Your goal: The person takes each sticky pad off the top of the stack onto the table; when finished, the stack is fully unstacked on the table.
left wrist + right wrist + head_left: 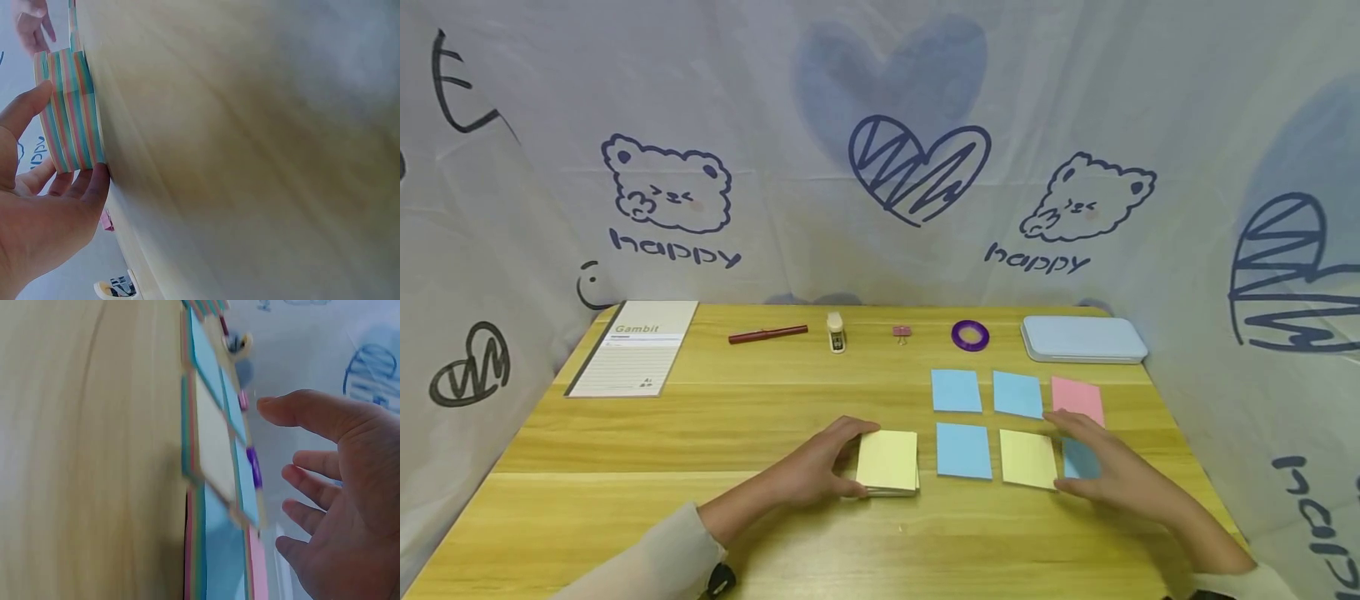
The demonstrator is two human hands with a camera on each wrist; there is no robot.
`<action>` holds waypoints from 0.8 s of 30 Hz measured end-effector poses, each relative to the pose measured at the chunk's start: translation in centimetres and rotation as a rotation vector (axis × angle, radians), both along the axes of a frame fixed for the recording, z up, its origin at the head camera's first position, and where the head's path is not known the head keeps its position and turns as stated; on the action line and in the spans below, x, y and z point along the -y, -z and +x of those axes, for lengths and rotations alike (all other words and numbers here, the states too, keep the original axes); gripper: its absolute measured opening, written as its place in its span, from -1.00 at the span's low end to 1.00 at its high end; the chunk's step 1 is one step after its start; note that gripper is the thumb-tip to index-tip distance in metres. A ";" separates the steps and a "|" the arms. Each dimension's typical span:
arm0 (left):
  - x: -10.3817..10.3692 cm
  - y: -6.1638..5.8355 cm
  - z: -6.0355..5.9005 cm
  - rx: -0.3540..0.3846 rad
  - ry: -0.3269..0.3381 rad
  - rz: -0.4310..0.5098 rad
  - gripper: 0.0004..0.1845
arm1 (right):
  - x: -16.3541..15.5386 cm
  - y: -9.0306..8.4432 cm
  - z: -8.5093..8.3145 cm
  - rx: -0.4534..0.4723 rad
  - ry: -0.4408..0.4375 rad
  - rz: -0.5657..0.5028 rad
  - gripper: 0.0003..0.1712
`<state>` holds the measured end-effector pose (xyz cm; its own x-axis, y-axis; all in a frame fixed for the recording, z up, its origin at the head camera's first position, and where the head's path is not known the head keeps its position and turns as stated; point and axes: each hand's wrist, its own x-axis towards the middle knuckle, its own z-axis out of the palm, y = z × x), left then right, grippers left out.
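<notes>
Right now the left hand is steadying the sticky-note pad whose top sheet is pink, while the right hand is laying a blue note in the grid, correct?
Not quite: the pad under the left hand has a yellow top sheet, as the head view shows. The right hand is indeed over a blue note.

Makeshift desk booth, wooden table (625, 500), printed cloth backdrop (880, 125), stationery
</notes>
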<state>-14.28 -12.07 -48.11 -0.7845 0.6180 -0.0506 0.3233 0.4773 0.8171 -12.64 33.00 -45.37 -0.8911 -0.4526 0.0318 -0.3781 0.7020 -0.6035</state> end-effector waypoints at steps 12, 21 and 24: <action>0.0 0.1 0.0 0.002 0.003 0.006 -0.09 | 7.6 0.4 -2.3 0.080 -0.112 -0.013 0.01; 0.0 0.2 0.0 -0.014 -0.006 -0.016 -0.09 | 13.7 0.8 -3.1 0.137 -0.249 -0.002 0.08; 0.0 0.2 0.0 -0.001 -0.002 -0.009 -0.09 | 15.3 0.9 -3.0 0.162 -0.270 -0.010 0.12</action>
<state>-14.30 -12.08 -48.32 -0.7859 0.6159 -0.0551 0.3233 0.4852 0.8125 -15.64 17.66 -46.25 -0.7328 -0.6737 -0.0952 -0.4481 0.5832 -0.6776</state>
